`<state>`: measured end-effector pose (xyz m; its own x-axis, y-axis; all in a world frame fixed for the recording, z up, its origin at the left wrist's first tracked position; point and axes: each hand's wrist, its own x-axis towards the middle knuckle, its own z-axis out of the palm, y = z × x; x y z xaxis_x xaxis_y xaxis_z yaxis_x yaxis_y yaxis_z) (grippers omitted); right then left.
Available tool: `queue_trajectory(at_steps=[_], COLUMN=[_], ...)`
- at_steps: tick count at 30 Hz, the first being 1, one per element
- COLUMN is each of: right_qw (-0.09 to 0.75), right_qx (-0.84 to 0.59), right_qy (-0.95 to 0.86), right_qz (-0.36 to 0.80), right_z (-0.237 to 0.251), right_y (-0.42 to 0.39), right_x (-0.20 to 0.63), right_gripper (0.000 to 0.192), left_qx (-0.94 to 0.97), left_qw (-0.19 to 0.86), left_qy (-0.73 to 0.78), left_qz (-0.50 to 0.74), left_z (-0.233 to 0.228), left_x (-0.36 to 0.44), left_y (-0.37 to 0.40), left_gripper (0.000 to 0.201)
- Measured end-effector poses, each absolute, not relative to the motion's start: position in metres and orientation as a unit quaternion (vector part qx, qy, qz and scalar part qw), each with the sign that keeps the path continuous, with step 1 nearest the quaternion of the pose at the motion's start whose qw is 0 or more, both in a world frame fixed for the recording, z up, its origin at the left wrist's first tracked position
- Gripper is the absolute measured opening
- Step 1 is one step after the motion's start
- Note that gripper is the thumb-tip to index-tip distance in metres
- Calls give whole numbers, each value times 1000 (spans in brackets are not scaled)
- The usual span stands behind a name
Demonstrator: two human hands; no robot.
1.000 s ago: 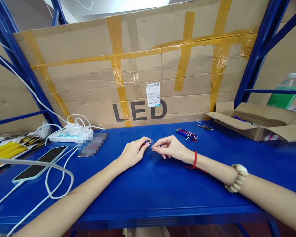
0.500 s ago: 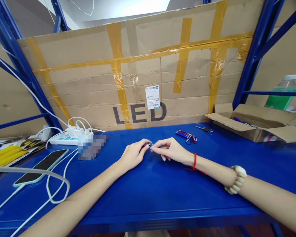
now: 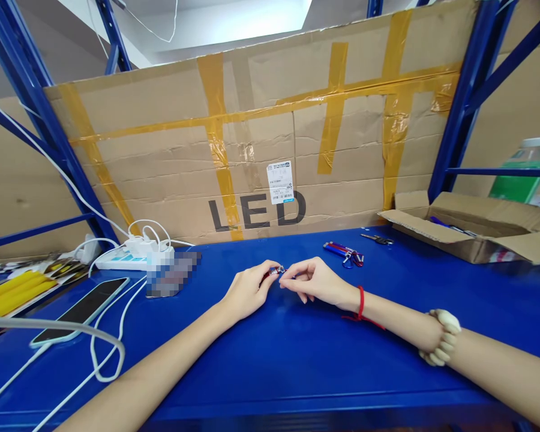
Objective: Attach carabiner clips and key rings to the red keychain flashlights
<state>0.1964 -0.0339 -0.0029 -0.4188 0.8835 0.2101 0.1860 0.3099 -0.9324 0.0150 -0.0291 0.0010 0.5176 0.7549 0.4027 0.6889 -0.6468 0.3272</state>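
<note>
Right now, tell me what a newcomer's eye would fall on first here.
Probably the big cardboard panel behind the blue tabletop, with its bold black LED lettering and strips of yellow-brown tape. Next, the two hands close together over the middle of the tabletop: the left hand holds a small red-and-silver piece, and the right hand is pinched beside it.

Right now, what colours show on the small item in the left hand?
The small item shows red and silver, best in the head view.

"LED" lettering (image 3: 256, 211), on cardboard (image 3: 270, 144), label (image 3: 280, 182) unreadable
</note>
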Motion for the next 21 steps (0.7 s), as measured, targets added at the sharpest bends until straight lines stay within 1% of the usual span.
queue_trajectory(at_steps=[6, 21], right_qw=[382, 372], right_qx=[-358, -366], right_qy=[-713, -733], right_qz=[466, 436], right_z=[-2, -2], right_y=[-36, -37], right_x=[195, 196], right_gripper=[26, 32], left_qx=[871, 871], left_qw=[64, 78], left_qy=[413, 412], left_qz=[257, 255], left_z=[2, 3], left_x=[16, 16], left_y=[-30, -31], left_gripper=[22, 22])
